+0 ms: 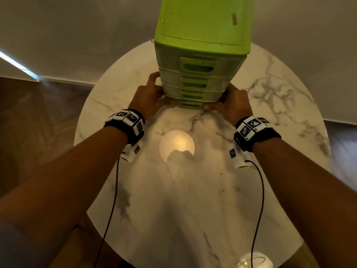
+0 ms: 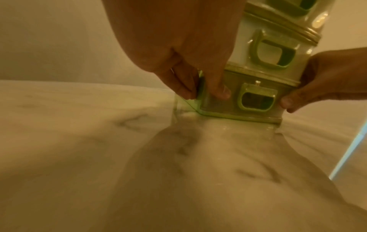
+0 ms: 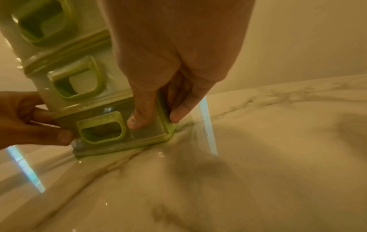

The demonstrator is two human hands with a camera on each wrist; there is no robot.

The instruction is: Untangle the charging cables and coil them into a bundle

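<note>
I'm over a round marble table [image 1: 270, 89] under warm light, wood floor beyond it. Left to right: my left hand [image 1: 149, 97] is curled round the lower left corner of the green drawer unit [image 1: 201, 55], thumb on the front of the bottom drawer [image 2: 256, 98], fingers on the side; my right hand [image 1: 234, 104] grips the opposite lower corner the same way. The unit stands between my hands, its base on the marble. No charging cables are visible; the thin black leads near my wrists belong to the cameras. I judge this a preparatory step: fetching the cables, probably from a drawer. Next calls for freeing one hand to pull a handle while the other steadies the unit.
</note>
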